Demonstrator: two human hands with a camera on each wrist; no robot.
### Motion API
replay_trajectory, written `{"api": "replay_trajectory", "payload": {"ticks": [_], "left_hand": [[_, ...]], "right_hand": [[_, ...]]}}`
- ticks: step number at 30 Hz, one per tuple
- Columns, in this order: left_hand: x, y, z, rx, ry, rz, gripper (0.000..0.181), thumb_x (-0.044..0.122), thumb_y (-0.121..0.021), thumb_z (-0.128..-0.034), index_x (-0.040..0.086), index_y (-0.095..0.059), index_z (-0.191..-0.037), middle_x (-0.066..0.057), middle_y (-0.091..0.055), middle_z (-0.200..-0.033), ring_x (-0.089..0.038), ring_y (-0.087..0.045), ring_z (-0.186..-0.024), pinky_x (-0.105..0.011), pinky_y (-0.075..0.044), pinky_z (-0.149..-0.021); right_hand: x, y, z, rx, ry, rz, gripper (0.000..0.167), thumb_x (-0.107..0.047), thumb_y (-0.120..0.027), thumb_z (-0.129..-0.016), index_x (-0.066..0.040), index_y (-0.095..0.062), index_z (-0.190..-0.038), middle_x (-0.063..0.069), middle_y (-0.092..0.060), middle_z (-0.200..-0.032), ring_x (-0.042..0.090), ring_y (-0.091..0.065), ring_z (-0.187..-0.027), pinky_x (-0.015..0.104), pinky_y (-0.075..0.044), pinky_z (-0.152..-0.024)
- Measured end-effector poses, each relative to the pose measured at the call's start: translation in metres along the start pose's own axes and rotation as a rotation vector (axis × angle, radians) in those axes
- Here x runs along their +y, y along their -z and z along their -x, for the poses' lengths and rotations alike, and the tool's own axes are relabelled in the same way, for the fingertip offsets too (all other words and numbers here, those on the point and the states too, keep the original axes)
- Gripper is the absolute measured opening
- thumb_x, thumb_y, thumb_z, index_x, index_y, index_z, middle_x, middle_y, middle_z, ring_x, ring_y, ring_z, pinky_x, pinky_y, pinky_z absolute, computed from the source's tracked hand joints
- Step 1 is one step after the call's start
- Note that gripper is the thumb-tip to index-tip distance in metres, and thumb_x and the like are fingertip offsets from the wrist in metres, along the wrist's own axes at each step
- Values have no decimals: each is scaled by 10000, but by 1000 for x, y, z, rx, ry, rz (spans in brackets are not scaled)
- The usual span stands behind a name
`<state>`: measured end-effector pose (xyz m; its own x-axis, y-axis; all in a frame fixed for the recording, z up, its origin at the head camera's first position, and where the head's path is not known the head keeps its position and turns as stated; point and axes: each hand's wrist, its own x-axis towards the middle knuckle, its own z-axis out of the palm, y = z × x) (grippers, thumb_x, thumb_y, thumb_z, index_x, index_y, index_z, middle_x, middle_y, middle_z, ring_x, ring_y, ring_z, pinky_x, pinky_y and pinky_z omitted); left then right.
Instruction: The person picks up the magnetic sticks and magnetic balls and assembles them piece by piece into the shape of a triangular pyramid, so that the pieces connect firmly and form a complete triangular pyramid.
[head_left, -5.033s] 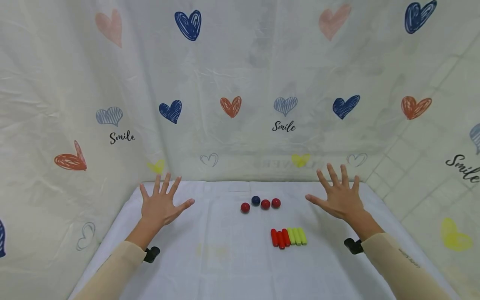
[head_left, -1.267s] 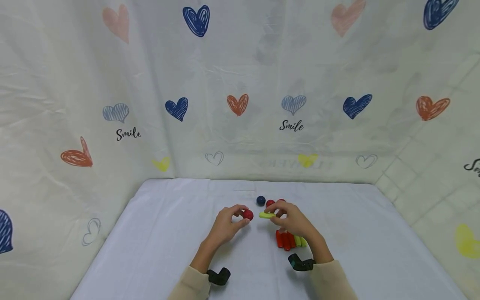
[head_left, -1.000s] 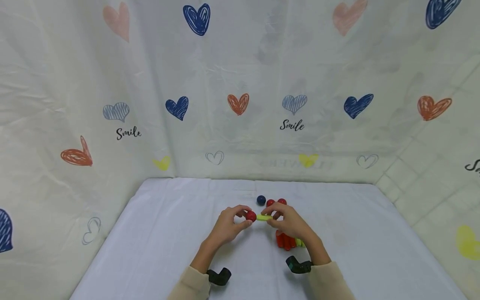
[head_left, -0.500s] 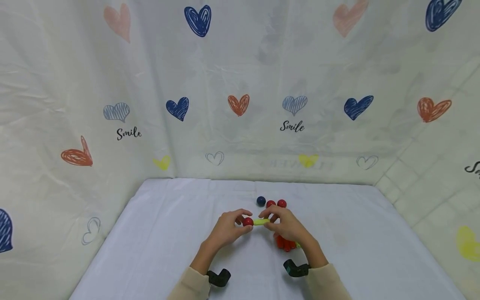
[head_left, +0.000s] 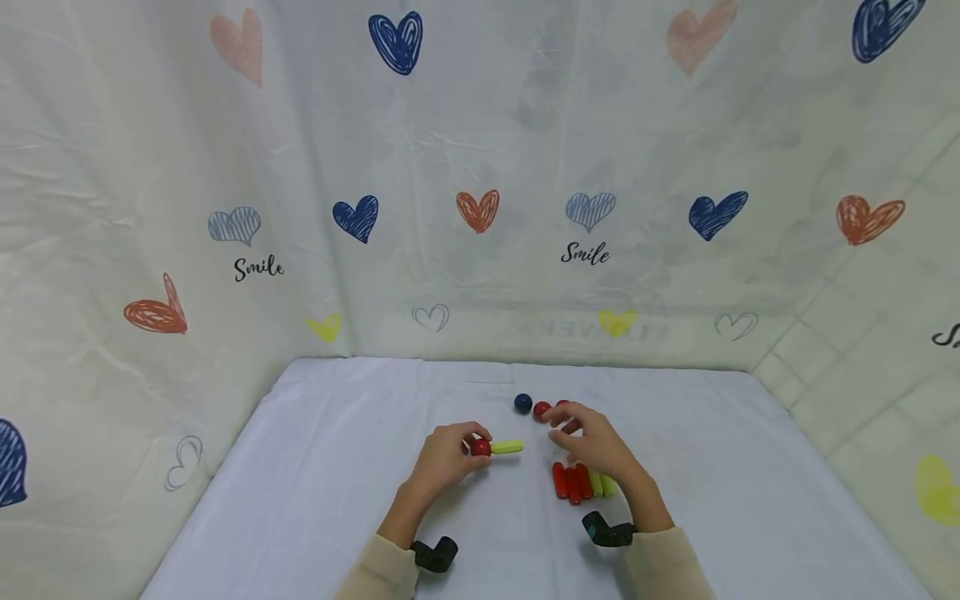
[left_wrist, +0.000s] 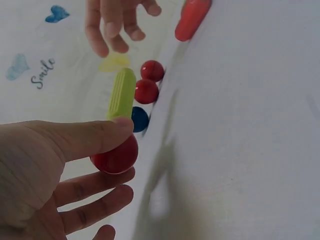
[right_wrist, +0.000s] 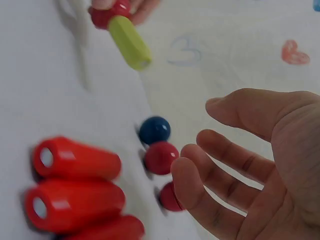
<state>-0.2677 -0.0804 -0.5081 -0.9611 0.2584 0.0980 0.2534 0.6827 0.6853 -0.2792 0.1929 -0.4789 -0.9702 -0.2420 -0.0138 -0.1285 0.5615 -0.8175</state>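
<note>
My left hand (head_left: 442, 460) pinches a red ball (head_left: 481, 447) between thumb and fingers. A yellow-green stick (head_left: 507, 447) is joined to the ball and points right; in the left wrist view the stick (left_wrist: 122, 92) rises past the thumb. My right hand (head_left: 598, 442) hovers over the table with fingers loosely bent and holds nothing, as the right wrist view of the hand (right_wrist: 250, 165) shows. Beyond it lie a dark blue ball (head_left: 522, 403) and a red ball (head_left: 542, 410); another red ball (right_wrist: 171, 196) is partly hidden by the fingers.
Below the right hand, red sticks (head_left: 572, 483) lie side by side with yellow-green sticks (head_left: 602, 484), partly covered by the wrist. A white cloth covers the table (head_left: 322, 467). Behind it hangs a sheet (head_left: 517, 283) printed with hearts.
The right hand has let go of the yellow-green stick and moved right. The left hand has moved slightly left with the red ball, the stick now attached to it.
</note>
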Motion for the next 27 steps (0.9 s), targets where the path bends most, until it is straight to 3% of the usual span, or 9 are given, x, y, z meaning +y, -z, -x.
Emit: {"api": "replay_trajectory", "payload": {"ticks": [6,10,19,27], "left_hand": [[-5,2,1,18,26,11,280,167,-861,-818,235,-747,-1064,31,-719,-978,-116,-595,-818,-300,-506,-733],[-8,2,1,25,40,28,282,134,-863,-807,235,-745,-1044,14,-721,-993,-134,-602,-837,-328,-523,-764],[-14,2,-1,17,68,49,286,121,-868,-799,233,-743,-1031,2,-714,-1011,-161,-607,-875,-370,-543,-804],[-17,1,-1,13,67,48,287,111,-873,-791,224,-743,-1022,12,-708,-995,-160,-603,-872,-358,-546,-789]], "right_hand": [[10,20,0,86,-32,-12,334,-166,-669,-988,-109,-617,-1313,141,-624,-1292,304,-610,-1112,342,-618,-709],[14,29,-1,97,-45,-8,386,-187,-665,-993,-97,-584,-1360,188,-588,-1338,330,-607,-1136,345,-620,-724],[17,46,-24,7,-54,24,391,-142,-653,-994,-86,-576,-1373,229,-548,-1390,319,-615,-1108,375,-620,-757],[31,52,-51,-131,-101,33,404,-138,-656,-986,-58,-572,-1373,241,-550,-1380,308,-630,-1067,408,-619,-788]]}}
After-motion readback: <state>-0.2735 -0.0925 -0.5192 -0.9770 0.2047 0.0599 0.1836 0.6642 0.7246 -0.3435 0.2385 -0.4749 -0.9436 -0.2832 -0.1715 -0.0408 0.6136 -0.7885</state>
